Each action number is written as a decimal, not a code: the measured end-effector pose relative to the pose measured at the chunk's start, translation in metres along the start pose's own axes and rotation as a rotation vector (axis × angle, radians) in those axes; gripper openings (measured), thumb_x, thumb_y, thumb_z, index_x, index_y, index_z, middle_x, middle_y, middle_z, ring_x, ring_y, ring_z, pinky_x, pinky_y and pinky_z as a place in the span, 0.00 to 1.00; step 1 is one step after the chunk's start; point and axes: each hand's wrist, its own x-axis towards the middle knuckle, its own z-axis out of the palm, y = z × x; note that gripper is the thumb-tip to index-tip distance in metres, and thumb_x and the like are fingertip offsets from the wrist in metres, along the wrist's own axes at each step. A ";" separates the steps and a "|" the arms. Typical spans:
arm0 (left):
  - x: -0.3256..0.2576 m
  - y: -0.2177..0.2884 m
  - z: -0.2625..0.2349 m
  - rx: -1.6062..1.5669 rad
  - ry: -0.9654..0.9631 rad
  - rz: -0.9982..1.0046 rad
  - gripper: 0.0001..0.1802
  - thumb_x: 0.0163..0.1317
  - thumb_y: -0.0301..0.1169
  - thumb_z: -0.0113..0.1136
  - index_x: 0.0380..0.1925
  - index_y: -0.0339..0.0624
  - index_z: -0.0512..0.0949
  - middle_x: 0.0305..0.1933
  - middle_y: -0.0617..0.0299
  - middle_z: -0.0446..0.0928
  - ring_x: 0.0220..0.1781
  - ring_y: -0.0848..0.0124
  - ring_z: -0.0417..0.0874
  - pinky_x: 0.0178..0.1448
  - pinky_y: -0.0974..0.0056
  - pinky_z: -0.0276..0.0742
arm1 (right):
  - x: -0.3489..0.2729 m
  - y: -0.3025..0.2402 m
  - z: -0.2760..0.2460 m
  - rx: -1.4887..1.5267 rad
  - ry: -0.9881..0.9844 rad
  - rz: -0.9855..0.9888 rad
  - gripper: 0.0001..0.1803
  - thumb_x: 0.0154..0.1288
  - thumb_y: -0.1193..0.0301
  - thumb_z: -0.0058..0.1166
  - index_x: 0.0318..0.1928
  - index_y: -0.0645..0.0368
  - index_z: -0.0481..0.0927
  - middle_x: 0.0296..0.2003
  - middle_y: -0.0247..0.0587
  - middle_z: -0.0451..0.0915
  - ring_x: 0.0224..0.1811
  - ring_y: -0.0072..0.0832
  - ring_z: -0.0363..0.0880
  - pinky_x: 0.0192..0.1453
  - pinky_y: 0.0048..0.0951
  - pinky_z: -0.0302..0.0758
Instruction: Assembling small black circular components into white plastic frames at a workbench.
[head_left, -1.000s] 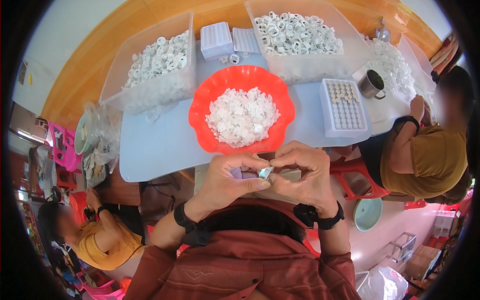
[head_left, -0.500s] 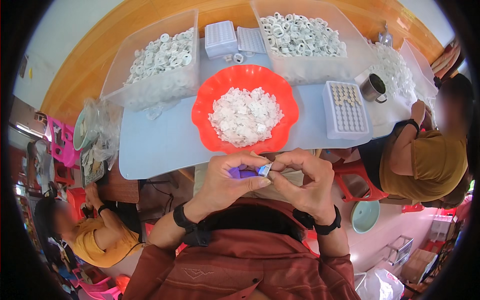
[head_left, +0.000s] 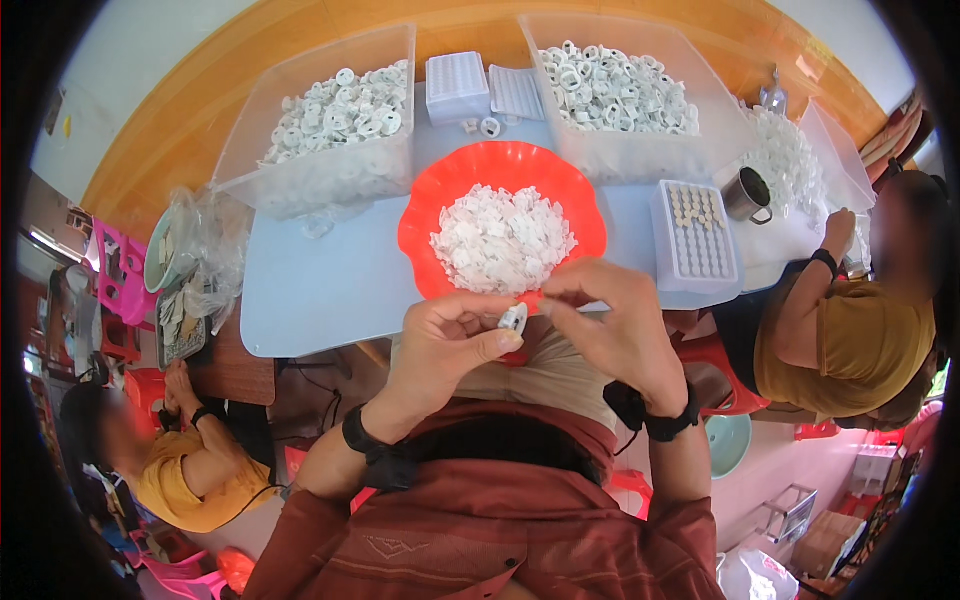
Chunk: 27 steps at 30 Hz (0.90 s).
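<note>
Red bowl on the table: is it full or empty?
Partly filled: the red bowl holds a heap of small whitish pieces, and bare red wall shows around much of that heap.

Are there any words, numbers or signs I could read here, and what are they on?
None can be read.
Red shirt: pale zigzag emblem, no readable letters.
White bag: reddish marks, too blurred.
Small white part in the left hand: dark marks, too small to tell.
</note>
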 end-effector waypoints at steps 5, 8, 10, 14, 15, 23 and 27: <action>-0.002 0.007 -0.005 -0.097 0.017 -0.006 0.16 0.62 0.19 0.65 0.51 0.30 0.79 0.48 0.53 0.83 0.46 0.70 0.85 0.53 0.63 0.85 | 0.026 0.013 0.008 -0.529 -0.148 -0.112 0.07 0.59 0.71 0.61 0.37 0.59 0.84 0.34 0.40 0.82 0.40 0.40 0.81 0.39 0.41 0.77; -0.004 0.010 -0.007 -0.141 0.044 -0.012 0.16 0.62 0.18 0.65 0.51 0.30 0.79 0.47 0.55 0.83 0.45 0.71 0.85 0.53 0.65 0.85 | 0.038 0.014 0.014 -0.669 -0.226 -0.123 0.12 0.58 0.70 0.62 0.43 0.58 0.84 0.34 0.40 0.81 0.42 0.40 0.79 0.41 0.42 0.76; -0.005 0.009 -0.010 -0.159 0.059 -0.014 0.16 0.62 0.18 0.64 0.51 0.30 0.79 0.46 0.55 0.83 0.45 0.71 0.85 0.52 0.65 0.85 | 0.043 0.019 0.019 -0.675 -0.260 -0.124 0.12 0.57 0.70 0.63 0.43 0.59 0.84 0.34 0.39 0.81 0.43 0.40 0.79 0.41 0.42 0.76; -0.006 0.007 -0.015 -0.171 0.048 -0.003 0.15 0.63 0.19 0.64 0.51 0.31 0.79 0.46 0.54 0.83 0.45 0.70 0.85 0.52 0.63 0.86 | 0.047 0.036 0.025 -0.669 -0.314 -0.135 0.13 0.55 0.72 0.63 0.42 0.59 0.84 0.34 0.40 0.82 0.42 0.43 0.80 0.40 0.44 0.76; -0.006 0.006 -0.016 -0.166 0.049 0.003 0.15 0.63 0.20 0.64 0.50 0.32 0.79 0.46 0.53 0.83 0.46 0.70 0.86 0.52 0.62 0.87 | 0.049 0.041 0.026 -0.670 -0.315 -0.135 0.13 0.55 0.72 0.63 0.42 0.59 0.84 0.34 0.40 0.82 0.42 0.43 0.80 0.40 0.44 0.76; -0.004 0.008 -0.022 -0.251 0.038 -0.031 0.15 0.63 0.18 0.64 0.51 0.31 0.79 0.45 0.54 0.83 0.44 0.70 0.85 0.51 0.65 0.85 | 0.060 0.045 0.026 -0.749 -0.419 -0.060 0.08 0.58 0.76 0.54 0.38 0.61 0.84 0.36 0.49 0.84 0.39 0.48 0.82 0.40 0.46 0.76; -0.005 0.009 -0.024 -0.296 0.035 -0.039 0.15 0.63 0.18 0.64 0.51 0.31 0.79 0.46 0.54 0.83 0.44 0.70 0.86 0.52 0.65 0.85 | 0.060 0.034 0.023 -0.670 -0.359 -0.027 0.08 0.60 0.77 0.53 0.38 0.62 0.84 0.36 0.50 0.83 0.39 0.48 0.82 0.40 0.46 0.76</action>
